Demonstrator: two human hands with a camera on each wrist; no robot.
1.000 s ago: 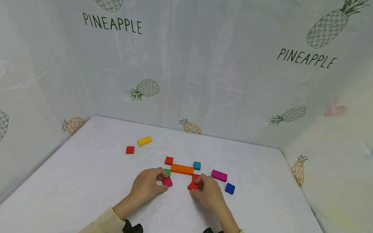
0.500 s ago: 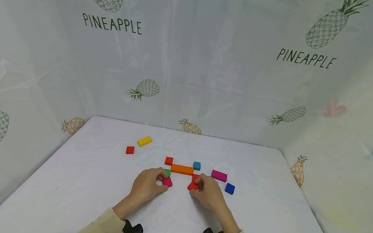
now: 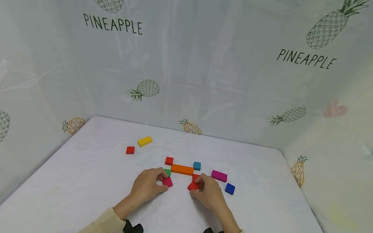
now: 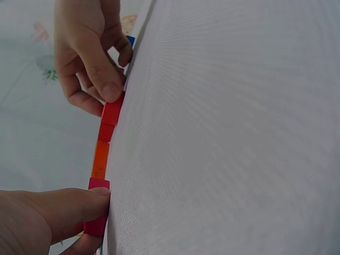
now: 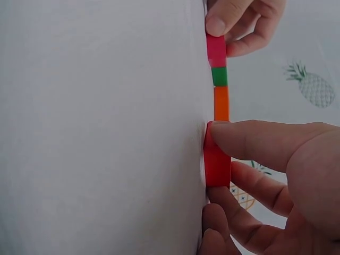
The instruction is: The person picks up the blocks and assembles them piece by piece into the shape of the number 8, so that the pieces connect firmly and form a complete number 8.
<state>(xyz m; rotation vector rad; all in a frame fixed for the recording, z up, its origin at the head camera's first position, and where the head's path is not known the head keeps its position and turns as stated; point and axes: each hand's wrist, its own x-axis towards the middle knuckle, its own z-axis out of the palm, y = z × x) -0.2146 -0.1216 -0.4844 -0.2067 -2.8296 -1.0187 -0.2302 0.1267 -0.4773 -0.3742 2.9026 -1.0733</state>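
White tabletop [image 3: 84, 181] is being backed by a pineapple-print backdrop [image 3: 204, 62]. Cream sleeves [image 3: 102, 225] are being worn on both forearms, with a black device [image 3: 133, 231] being carried at each cuff. Pink block [image 3: 167, 182] is being pinched on the tabletop by the left hand [image 3: 146, 184], thumb and fingers clamped on it. Angled red block [image 3: 192, 187] is being pinched the same way by the right hand [image 3: 209, 193], digits clamped, block on the tabletop. Orange bar [image 3: 182, 169] is lying crosswise just beyond and between the two gripped blocks. Magenta bar [image 3: 219, 176] is lying off to the right, yellow bar [image 3: 145, 141] far left. Blue cube [image 3: 229, 188] is sitting near the magenta bar's near end; loose red cube [image 3: 130, 150] is sitting near the yellow bar. Around the orange bar's ends, small pieces are being lined up: far-left red cube [image 3: 169, 161], far-right teal cube [image 3: 197, 166], near-left green cube [image 3: 167, 172] beside the pink block, near-right red cube [image 3: 196, 177] beside the angled red block, partly covered by fingers.
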